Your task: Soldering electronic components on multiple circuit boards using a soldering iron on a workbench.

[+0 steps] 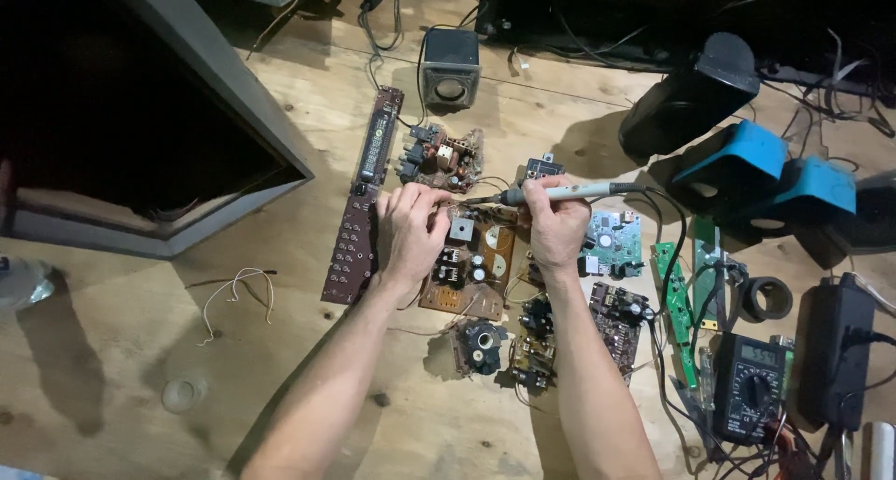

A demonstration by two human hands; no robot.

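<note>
The right hand (554, 226) had its fingers clamped around the pale handle of a soldering iron (551, 194), whose tip pointed left and met the upper edge of a brown circuit board (471, 261) lying mid-counter. The left hand (411, 228) rested on that board's left side, fingers curled together and pinched at a spot right by the iron's tip; whether they gripped a wire or a part could not be told.

Just left of the board lay a long, narrow dark button panel (359, 209), set on a slant. A smaller board crowded with components (441, 158) sat above the hands, and a small grey speaker (450, 67) stood beyond it. To the right were a green circuit board (613, 240), a slim green strip board (674, 298), two blue speaker shells (775, 172), a roll of black tape (765, 299) and a dark multimeter (749, 387) near the counter's lower right.

A dark open cabinet (140, 135) filled the upper left corner. The wooden counter (280, 368) was bare at lower left, apart from a loop of thin white wire (238, 293).
</note>
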